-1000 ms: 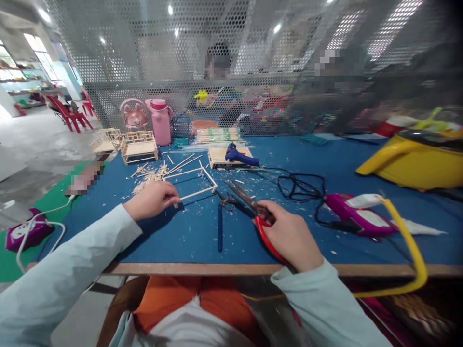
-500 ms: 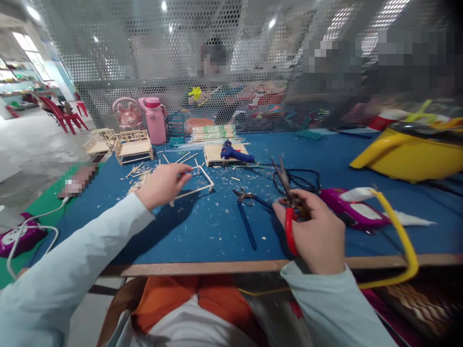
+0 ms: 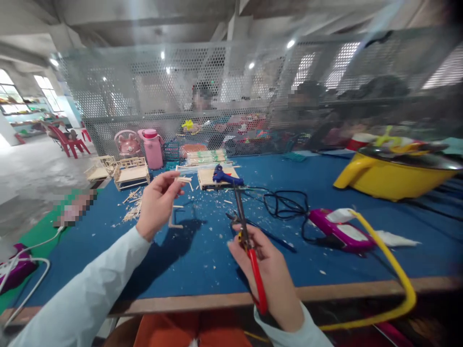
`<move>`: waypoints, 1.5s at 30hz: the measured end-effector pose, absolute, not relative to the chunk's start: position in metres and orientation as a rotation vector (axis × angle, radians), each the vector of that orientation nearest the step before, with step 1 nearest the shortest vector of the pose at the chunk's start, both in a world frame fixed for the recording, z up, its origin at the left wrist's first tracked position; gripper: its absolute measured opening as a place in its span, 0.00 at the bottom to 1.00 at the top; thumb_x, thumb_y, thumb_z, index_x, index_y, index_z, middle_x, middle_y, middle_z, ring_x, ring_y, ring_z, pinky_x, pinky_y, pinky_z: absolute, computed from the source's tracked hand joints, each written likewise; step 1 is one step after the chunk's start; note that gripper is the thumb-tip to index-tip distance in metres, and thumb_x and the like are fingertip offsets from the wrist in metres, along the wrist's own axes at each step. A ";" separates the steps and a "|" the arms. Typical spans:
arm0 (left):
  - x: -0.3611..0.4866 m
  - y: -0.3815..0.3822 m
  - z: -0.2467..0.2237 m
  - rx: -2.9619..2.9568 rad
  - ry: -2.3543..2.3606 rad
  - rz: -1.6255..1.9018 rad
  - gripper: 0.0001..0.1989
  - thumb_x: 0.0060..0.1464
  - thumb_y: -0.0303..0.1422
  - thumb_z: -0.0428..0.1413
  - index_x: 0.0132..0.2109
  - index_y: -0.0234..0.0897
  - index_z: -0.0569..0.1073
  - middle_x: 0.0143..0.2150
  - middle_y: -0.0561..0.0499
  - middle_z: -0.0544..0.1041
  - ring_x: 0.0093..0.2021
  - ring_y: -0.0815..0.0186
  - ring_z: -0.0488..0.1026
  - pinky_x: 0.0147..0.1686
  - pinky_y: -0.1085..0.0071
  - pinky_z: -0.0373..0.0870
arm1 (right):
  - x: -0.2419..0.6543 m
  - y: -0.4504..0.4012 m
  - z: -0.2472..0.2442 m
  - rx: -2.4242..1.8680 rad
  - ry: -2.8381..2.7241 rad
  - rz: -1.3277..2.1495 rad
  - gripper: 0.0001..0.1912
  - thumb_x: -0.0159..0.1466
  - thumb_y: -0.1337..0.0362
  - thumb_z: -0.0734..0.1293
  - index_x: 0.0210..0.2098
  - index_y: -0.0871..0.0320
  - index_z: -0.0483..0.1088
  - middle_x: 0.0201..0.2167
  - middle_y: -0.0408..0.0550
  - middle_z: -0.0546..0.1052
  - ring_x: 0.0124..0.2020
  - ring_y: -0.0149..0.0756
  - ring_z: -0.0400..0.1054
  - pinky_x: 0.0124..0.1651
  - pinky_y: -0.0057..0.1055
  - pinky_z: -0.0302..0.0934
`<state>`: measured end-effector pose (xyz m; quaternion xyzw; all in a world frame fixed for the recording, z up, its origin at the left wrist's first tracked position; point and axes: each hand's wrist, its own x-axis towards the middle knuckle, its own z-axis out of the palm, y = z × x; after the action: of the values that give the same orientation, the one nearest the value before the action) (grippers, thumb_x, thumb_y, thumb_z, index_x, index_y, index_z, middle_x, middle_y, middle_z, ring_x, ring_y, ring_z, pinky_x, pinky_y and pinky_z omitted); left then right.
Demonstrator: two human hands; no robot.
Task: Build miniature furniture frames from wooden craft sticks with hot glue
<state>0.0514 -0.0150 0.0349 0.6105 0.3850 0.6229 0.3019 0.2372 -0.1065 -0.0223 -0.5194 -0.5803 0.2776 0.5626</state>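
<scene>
My left hand [image 3: 159, 202] is raised over the table, its thumb and fingers pinching a thin wooden stick frame [image 3: 185, 179]. Part of that frame is hidden behind my hand. In my right hand [image 3: 269, 265] are scissors [image 3: 259, 284] with red handles, their dark blades pointing up and away from me. Pliers with blue handles [image 3: 278, 237] lie on the table just behind the right hand. Farther off, a blue glue gun [image 3: 227, 177] rests on a flat wooden stick piece [image 3: 205, 179]. Loose sticks and scraps [image 3: 133, 208] lie left of my left hand.
Small wooden stick furniture [image 3: 132, 173] stands at the back left beside a pink bottle [image 3: 154, 152]. A black cable [image 3: 285, 205] coils near a purple device [image 3: 342, 233] with a yellow tube. A yellow pot [image 3: 401, 176] sits at the right. A perforated metal screen [image 3: 144, 86] borders the back.
My left hand has taken hold of the stick frame and lifted it off the table. My right hand has moved left with the scissors, now in front of the pliers. The camera view has tilted up.
</scene>
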 end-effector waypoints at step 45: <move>0.078 -0.103 0.023 1.321 1.049 1.878 0.02 0.48 0.30 0.56 0.31 0.35 0.70 0.27 0.53 0.74 0.27 0.72 0.72 0.26 0.79 0.69 | 0.193 -0.126 0.007 -0.948 -1.740 0.907 0.24 0.58 0.43 0.56 0.39 0.58 0.62 0.23 0.41 0.61 0.24 0.29 0.54 0.27 0.25 0.54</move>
<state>0.0777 -0.1027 0.0235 0.4986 0.3959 0.7088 0.3036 0.1926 -0.1257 0.0071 -0.3855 -0.7079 0.3688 0.4628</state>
